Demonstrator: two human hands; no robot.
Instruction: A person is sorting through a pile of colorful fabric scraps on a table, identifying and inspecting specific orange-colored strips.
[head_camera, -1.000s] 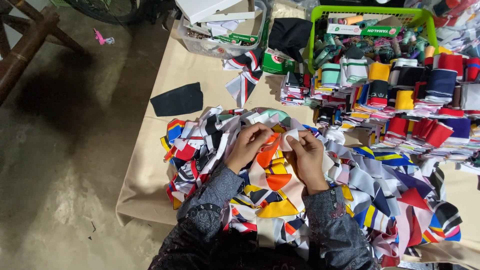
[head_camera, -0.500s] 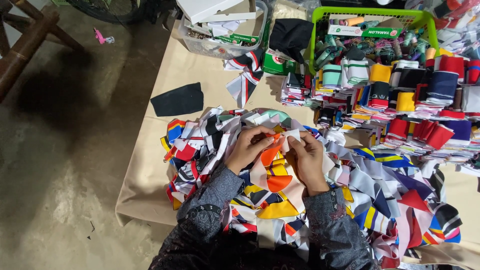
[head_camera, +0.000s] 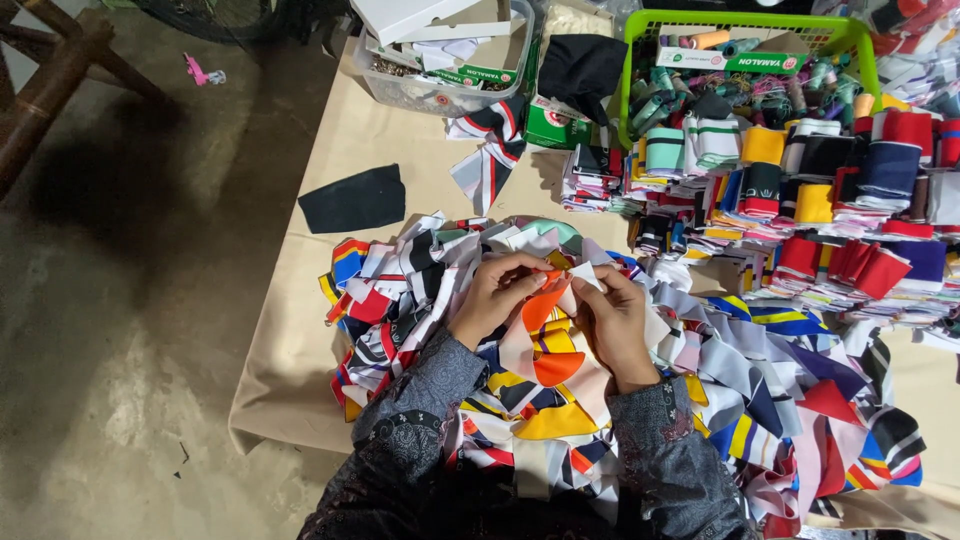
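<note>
From the head view, we see the left hand (head_camera: 497, 297) and right hand (head_camera: 612, 318) both pinching an orange-and-white fabric strip (head_camera: 545, 305) above the scrap pile (head_camera: 760, 400) on the tabletop (head_camera: 300, 330) — best held taut, edges aligned.

- The pile of fabric scraps (head_camera: 640, 400) lies on the bench (head_camera: 300, 330) at its near edge.
- Both hands, left hand (head_camera: 495, 295) and right hand (head_camera: 615, 320), meet on top of the pile.
- Stacks of folded pieces (head_camera: 800, 200) sit behind and right of it.
- The basket (head_camera: 640, 40) stands behind those stacks.
- The plastic tub (head_camera: 440, 60) stands left of the basket.
- A flat fabric piece (head_camera: 352, 198) lies alone, behind and left of the pile.
</note>
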